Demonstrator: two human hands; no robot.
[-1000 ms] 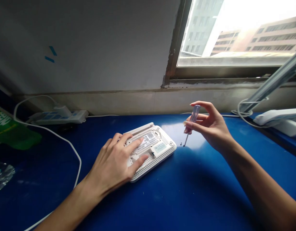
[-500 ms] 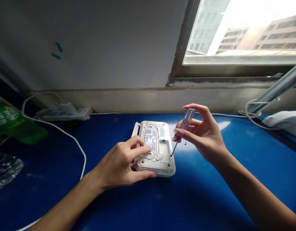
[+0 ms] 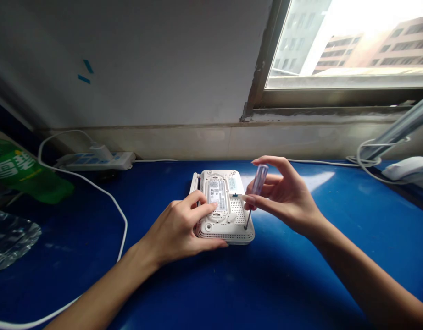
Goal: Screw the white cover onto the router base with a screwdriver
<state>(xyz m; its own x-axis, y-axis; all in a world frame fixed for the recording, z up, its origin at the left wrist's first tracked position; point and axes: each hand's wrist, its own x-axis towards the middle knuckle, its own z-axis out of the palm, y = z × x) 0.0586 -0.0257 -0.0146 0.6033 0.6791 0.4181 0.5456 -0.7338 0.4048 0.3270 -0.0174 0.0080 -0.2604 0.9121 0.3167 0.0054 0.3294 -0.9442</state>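
A white router (image 3: 237, 215) lies upside down on the blue table, its label and vent holes facing up. My left hand (image 3: 184, 224) grips the router's near left side, thumb along the front edge and fingers on the label. In my right hand (image 3: 283, 192) is a screwdriver (image 3: 259, 181) with a clear purplish handle, held between thumb and fingers. Its shaft slants down, and the tip is at the round screw hole in the router's near right corner. Whether a screw sits in that hole is hidden.
A power strip (image 3: 124, 160) with a plugged-in white cable (image 3: 124, 215) lies by the wall. At the left are a green bottle (image 3: 36, 172) and a clear plastic bottle (image 3: 15, 238). A metal post (image 3: 397, 126) wrapped with cable stands at the right.
The screwdriver tip has moved from the router's right edge to the near right corner hole, and the shaft stands steeper. My left hand still holds the router.
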